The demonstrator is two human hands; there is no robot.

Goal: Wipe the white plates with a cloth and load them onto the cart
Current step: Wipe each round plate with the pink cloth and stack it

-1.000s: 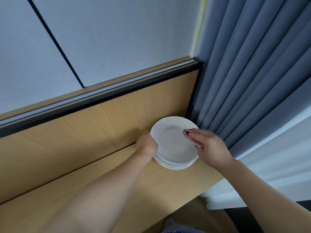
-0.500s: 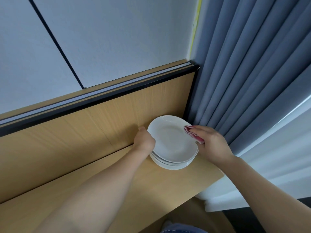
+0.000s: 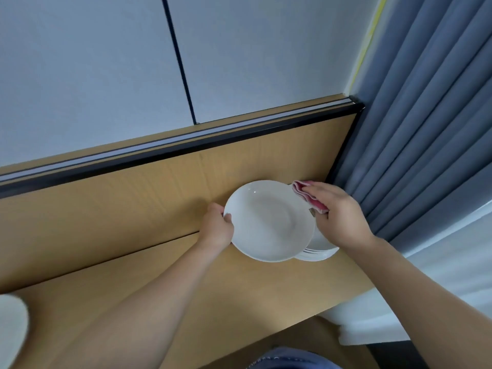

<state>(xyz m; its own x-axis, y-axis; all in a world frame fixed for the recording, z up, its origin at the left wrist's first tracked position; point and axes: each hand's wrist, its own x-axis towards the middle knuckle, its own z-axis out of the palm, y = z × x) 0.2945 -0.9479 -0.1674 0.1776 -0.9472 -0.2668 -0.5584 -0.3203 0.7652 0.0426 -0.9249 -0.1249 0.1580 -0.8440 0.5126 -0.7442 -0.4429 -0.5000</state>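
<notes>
White plate, the top one, is held off the stack of plates and tilted, its hollow face turned up toward the camera. Its lower right edge overlaps the stack, which sits on the wooden desk in the corner by the curtain. The left hand grips the plate's left rim, thumb hooked over the edge and fingers out of sight behind it. The right hand is at the opposite rim and holds a folded pink cloth under its curled fingers. The cloth's free end pokes out just past the plate's upper right edge. I cannot tell whether the cloth touches the plate there.

The plate lies between the two hands, and its open face is directly left of the cloth hand. Wiping therefore looks like a short sweep leftward across the bowl while the left hand steadies it. The plate is round, so no axis matters.

Behind the desk stands a wooden back panel with a dark top rail, then a white wall. A grey-blue curtain hangs at the right. A blurred white object sits at the lower left edge. No cart is in view.
</notes>
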